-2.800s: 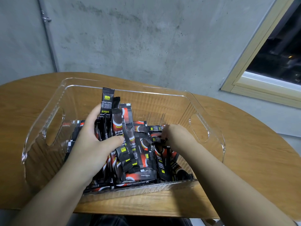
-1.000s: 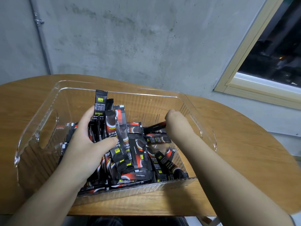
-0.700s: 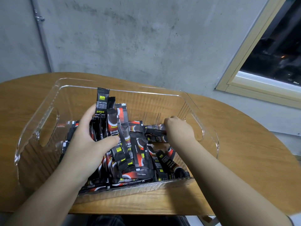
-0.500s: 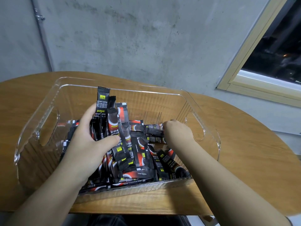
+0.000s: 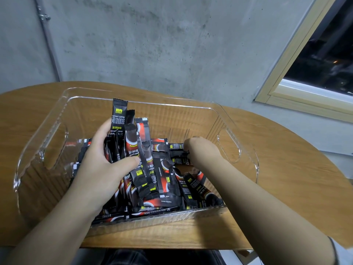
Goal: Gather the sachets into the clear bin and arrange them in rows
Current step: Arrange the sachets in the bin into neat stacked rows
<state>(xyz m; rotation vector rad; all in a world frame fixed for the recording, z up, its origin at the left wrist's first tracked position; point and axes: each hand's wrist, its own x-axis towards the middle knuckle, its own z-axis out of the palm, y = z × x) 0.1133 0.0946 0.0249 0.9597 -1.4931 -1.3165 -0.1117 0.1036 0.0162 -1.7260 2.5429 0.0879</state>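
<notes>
A clear plastic bin (image 5: pixel 246 169) with cut-out handles stands on the wooden table and holds several black-and-red coffee sachets. My left hand (image 5: pixel 99 165) grips an upright bundle of sachets (image 5: pixel 131 142) in the bin's middle, thumb across their front. My right hand (image 5: pixel 200 150) reaches down into the right part of the bin, fingers curled on a flat black sachet (image 5: pixel 178 153) lying near the far side. More loose sachets (image 5: pixel 194 190) lie jumbled on the bin floor by the near wall.
The oval wooden table (image 5: pixel 286 178) ends close to me and stands against a grey concrete wall (image 5: pixel 162 44). A window with a pale frame (image 5: pixel 298 60) is at the upper right. A metal pipe (image 5: pixel 47 39) runs down the wall at the left.
My right hand rose toward the bin's far right wall, then dropped back onto the flat sachets near the far side. My left hand has kept hold of the upright bundle.
</notes>
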